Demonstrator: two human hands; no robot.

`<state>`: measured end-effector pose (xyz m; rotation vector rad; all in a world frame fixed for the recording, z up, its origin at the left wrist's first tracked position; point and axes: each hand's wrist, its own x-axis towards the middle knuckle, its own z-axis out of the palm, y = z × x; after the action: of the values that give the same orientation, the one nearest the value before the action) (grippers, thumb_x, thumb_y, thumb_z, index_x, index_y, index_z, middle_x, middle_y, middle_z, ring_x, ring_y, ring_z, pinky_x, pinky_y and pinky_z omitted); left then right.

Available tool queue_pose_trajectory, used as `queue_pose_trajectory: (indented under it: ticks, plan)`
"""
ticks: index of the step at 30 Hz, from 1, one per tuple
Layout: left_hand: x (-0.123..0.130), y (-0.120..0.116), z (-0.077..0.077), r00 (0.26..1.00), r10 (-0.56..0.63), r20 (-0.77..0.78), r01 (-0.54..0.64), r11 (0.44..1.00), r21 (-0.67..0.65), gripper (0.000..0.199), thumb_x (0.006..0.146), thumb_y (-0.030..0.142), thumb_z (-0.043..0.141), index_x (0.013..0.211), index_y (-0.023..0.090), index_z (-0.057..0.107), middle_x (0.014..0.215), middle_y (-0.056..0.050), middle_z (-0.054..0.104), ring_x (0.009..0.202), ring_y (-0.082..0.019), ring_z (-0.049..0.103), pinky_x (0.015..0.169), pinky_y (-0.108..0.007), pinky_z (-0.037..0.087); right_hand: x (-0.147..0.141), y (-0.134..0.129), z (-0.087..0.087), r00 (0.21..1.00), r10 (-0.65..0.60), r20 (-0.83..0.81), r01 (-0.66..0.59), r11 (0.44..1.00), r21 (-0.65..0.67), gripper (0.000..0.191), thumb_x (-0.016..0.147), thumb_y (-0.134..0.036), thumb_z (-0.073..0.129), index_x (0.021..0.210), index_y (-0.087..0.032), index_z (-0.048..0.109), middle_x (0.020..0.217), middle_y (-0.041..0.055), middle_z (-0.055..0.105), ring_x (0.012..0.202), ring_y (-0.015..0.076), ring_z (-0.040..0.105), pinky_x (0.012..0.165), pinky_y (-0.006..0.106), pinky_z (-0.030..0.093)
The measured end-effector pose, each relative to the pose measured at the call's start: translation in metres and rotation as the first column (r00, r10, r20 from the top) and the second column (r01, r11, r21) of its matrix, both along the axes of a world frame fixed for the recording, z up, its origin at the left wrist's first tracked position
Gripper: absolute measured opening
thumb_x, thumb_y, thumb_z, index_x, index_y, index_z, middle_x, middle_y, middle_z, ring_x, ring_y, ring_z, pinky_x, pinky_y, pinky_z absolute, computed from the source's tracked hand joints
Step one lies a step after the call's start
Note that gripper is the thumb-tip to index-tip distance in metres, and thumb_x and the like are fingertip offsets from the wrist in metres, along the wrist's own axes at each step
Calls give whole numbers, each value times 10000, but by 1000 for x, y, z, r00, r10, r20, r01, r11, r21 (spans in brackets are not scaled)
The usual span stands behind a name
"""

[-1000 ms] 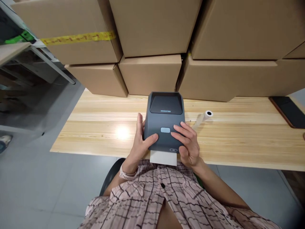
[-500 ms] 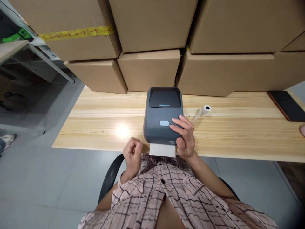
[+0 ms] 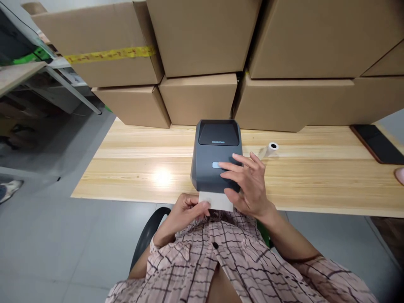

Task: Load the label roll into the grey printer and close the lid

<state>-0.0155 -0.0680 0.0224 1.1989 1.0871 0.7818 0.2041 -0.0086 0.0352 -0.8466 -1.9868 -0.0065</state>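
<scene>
A dark grey label printer (image 3: 208,176) stands at the front edge of the wooden table. From its front slot a white paper label (image 3: 221,203) hangs out over the edge. My left hand (image 3: 187,213) pinches the left side of that label, thumb on top and fingers underneath. Over the printer's right side lies my right hand (image 3: 251,185), its fingers spread. One fingertip is at the light blue button (image 3: 216,165) on the lid; whether it presses cannot be seen.
Large cardboard boxes (image 3: 198,99) are stacked along the back of the table (image 3: 135,176). Right of the printer stands a small white paper roll (image 3: 272,148). A phone (image 3: 377,143) lies at the far right, near part of another person's hand (image 3: 400,174).
My left hand, a loose fist beside the printer before, has moved right and taken hold of the label. My right hand has shifted slightly right, its fingers spread wider, one now at the button.
</scene>
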Motion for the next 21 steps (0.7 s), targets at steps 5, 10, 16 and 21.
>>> queue_pose_trajectory:
  ticks: [5,10,16,21]
  plan:
    - [-10,8,2,930,368,10,-352,882,314,544,972,540,609,585,159,648,539,-5,570,510,-102,515,516,-234,405,-9,1,22,975,-35,217,16,996,88,169,1040,-388,548,1035,-231,610,1072,31,810,1142,210,705,1232,451,273]
    - [-1,22,-7,826,562,38,-503,706,499,319,996,424,613,1229,229,710,1227,-90,725,1104,-217,679,917,-335,556,-8,8,21,993,25,118,-23,1000,-19,97,1010,-378,595,1019,-283,611,973,-36,806,1021,202,754,1233,465,276]
    - [9,18,-26,942,334,-20,-294,855,427,675,1026,475,548,1642,314,325,1731,-88,299,1586,-295,313,1284,-464,327,9,-7,-34,911,-190,-366,110,967,-228,382,1020,-388,543,1390,-293,566,1335,90,721,1335,311,623,1197,647,375]
    - [9,20,-38,921,380,-84,-258,758,598,675,1040,520,488,1654,306,305,1747,-79,259,1632,-311,187,1339,-538,171,12,-21,-58,899,-161,-408,11,938,-347,544,1042,-449,492,1552,-269,437,1531,152,574,1435,340,547,1237,666,360]
